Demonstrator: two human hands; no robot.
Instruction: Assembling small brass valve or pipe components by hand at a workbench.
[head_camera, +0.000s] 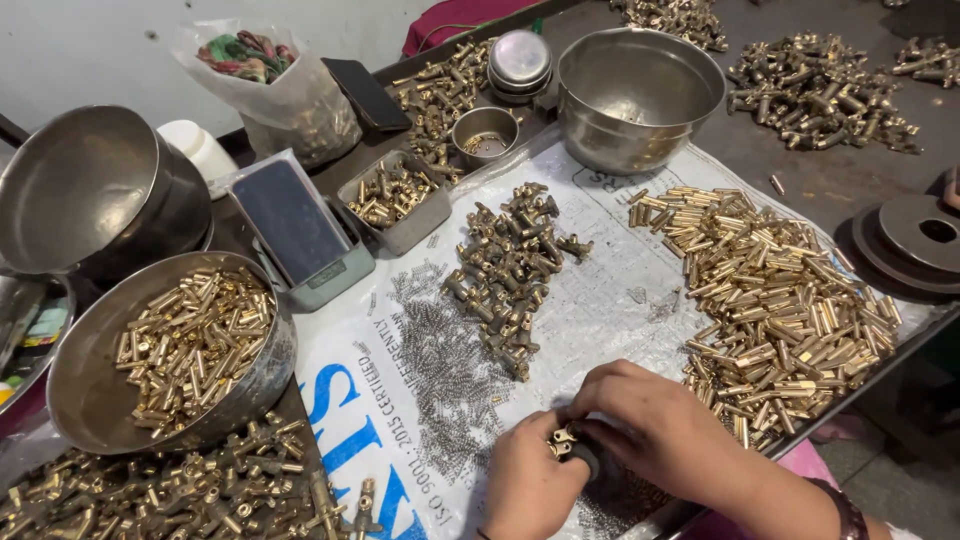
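Hands are meeting at the near edge of a printed white sheet (610, 310) covering the worktable: left hand (525, 485) and right hand (650, 425) are both pinching one small brass fitting (562, 441), with brass tube piles (780, 300) and steel bowls (640, 90) lying around.

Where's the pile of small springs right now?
In the head view the small springs lie centre-left on the printed white sheet, between the bowl of brass tubes and the brass fittings pile, just above the left hand.
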